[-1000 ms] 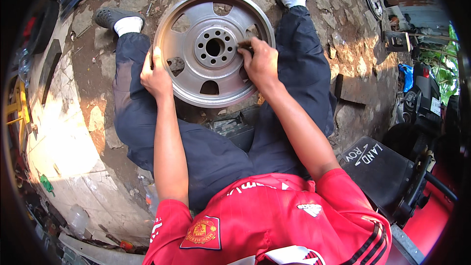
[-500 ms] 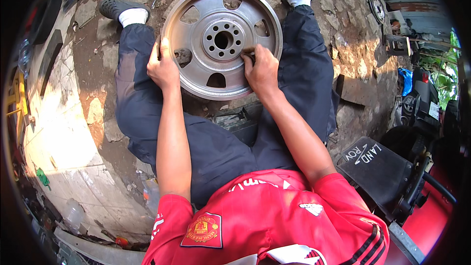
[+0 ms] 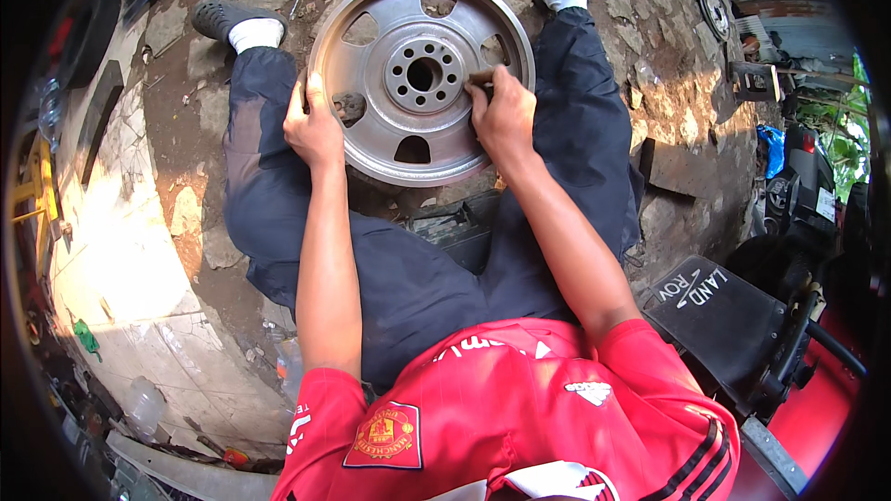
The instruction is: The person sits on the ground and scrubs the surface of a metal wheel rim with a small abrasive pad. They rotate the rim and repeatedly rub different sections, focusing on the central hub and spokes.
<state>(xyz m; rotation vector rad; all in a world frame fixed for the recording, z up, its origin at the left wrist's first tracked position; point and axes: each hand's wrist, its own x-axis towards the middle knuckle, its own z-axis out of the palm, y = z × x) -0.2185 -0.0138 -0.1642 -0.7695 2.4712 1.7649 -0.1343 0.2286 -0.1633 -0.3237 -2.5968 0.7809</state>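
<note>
A bare metal wheel rim (image 3: 371, 144) stands tilted between my legs, its face with several bolt holes and larger windows turned to me. My left hand (image 3: 316, 130) grips its left edge, thumb in front and fingers round the outer side. On the right side of the face, my right hand (image 3: 506, 119) is closed on a small brown piece of sandpaper (image 3: 482, 77), pressed near the right window. The far ends of the left fingers are hidden by the rim.
Rough stone paving (image 3: 664, 116) surrounds my feet. A dark case (image 3: 455, 227) lies under the rim between my thighs. On the left are pale tiles (image 3: 121, 250) and a dark metal bar (image 3: 97, 121). A black mud flap (image 3: 715, 325) is close on my right.
My right hand has moved up and slightly right over the wheel face, from beside the hub to near the right window. My left hand keeps its hold on the edge.
</note>
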